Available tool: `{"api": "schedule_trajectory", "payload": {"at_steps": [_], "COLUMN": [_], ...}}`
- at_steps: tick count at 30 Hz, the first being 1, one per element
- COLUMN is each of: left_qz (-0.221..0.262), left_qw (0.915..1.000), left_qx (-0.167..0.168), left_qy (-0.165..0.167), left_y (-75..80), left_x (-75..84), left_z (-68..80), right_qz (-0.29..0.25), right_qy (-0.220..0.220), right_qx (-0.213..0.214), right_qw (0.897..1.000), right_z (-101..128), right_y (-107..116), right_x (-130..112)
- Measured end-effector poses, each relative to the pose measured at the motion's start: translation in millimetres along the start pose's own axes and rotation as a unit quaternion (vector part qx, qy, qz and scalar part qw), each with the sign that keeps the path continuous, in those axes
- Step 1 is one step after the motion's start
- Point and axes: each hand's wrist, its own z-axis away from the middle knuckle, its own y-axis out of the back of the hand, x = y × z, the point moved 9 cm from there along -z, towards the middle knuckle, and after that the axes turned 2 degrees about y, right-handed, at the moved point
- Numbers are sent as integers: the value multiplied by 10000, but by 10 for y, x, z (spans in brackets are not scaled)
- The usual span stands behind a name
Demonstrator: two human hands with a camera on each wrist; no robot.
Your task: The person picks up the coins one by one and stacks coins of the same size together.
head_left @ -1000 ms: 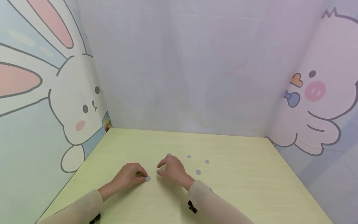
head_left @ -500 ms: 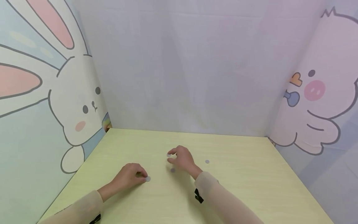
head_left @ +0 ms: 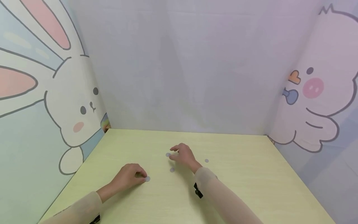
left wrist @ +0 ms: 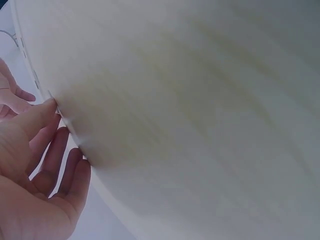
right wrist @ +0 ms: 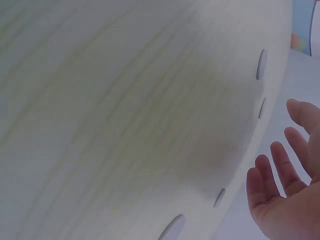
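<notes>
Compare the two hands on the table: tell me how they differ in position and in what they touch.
The left hand lies nearer the person, its fingertips at a grey disc; the right hand reaches farther out, fingertips by another disc. The left hand's fingers curl under; the right hand's look looser. Both rest low on the yellow-green table, in beige sleeves.

**Pale table boxed in by cartoon panels**

A light yellow-green wooden table (head_left: 237,174) fills the near ground, its grain running left to right. On the left stands a panel with a white rabbit (head_left: 75,115) (pink ears, pink cheek). The far wall (head_left: 181,68) is plain pale lilac. On the right, a panel shows a pink chick (head_left: 318,102). The light is soft and even.
</notes>
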Motion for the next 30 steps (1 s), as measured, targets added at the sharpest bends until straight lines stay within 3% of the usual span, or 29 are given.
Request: {"api": "schedule_trajectory", "payload": {"at_steps": [14,24,30], "left_qz": [85,64,59], "left_qw": [9999,9999,9999], "left_qx": [-71,-37,-34], "left_qy": [125,117,111], "left_y": [-6,0,6], "left_x": [-7,8,25], "left_z": [14,-5,0], "right_qz": [445,909,843], "right_qy": [-396,-346,-443], "right_qx": [-320,-117,85], "right_qw": [9977,9952,9954], "right_z": [-83,-128,-130], "right_y": [-189,-194,-191], "right_x": [91,103,106]}}
